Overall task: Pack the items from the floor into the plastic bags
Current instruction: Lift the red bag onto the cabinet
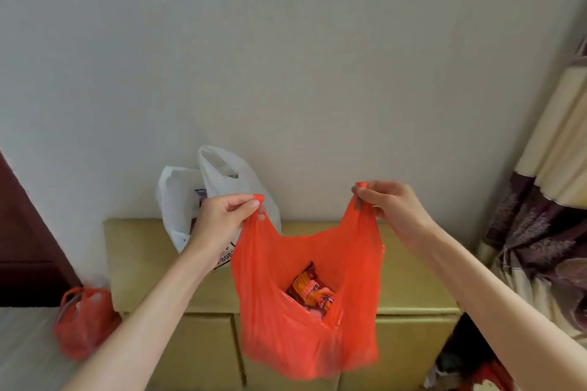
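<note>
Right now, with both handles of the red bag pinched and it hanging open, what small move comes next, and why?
Probably set the red bag down on the cabinet, beside the white bag. The left hand and right hand each pinch a handle, and packets already lie inside.

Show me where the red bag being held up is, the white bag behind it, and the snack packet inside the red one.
Red bag [305,343]: head view, front wall.
White bag [178,200]: head view, left side.
Snack packet [306,287]: head view, orange wrapper.

Both arms reach forward, left hand [222,216] and right hand [389,205] raised, fingers pinched.
</note>
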